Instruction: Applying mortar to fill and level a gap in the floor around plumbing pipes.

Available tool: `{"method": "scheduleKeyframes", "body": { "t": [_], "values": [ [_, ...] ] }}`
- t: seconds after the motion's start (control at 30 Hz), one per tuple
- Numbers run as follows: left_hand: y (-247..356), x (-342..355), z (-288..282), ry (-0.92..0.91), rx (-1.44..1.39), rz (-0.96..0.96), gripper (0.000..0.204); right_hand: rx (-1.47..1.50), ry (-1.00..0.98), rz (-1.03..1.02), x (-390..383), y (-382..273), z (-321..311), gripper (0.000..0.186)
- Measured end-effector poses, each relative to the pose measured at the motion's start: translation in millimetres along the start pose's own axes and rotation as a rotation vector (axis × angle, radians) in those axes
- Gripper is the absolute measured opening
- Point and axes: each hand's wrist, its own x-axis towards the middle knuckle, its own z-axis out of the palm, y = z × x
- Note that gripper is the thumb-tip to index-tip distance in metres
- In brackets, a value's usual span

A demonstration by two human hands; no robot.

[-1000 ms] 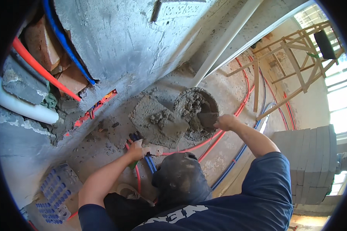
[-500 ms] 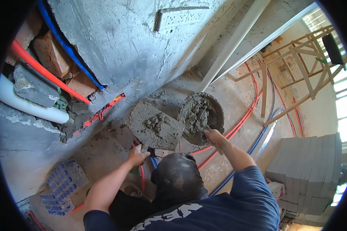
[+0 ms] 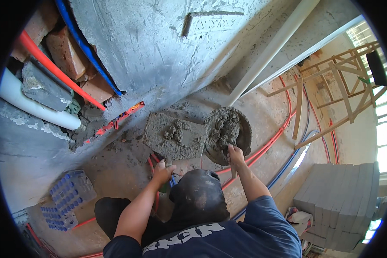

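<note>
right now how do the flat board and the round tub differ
The board has long straight edges; the tub is circular. The board is flat, with a small mortar heap on top, while the tub's raised wall surrounds a larger mortar mass. Both look grey and mortar-caked.

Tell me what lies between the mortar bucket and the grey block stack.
Red pipes, blue pipes and a pale strip, on the floor; the head view shows this.

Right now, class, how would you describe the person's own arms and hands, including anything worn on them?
The short sleeves are dark blue and leave the forearms bare. The left hand and right hand wear no gloves; no wristband shows.
</note>
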Motion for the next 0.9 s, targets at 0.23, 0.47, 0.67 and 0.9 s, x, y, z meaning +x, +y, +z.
{"method": "scheduleKeyframes", "body": {
  "t": [0.23, 0.47, 0.67, 0.9],
  "values": [
    [-10, 12, 11, 0.029, 0.088, 0.091, 0.018, -0.091, 0.104, -0.108, -48, -4, -12, 0.03],
    [4, 9, 17, 0.021, 0.175, 0.157, 0.033, -0.461, 0.082, -0.371, -99, -74, -8, 0.025],
    [18, -24, 7, 0.16, -0.069, 0.223, 0.02, -0.718, 0.044, -1.108, -117, -138, 71, 0.025],
    [45, -76, -36, 0.275, -0.333, 0.153, 0.012, -1.075, -0.191, -1.49, -124, -194, 154, 0.031]
  ]
}}
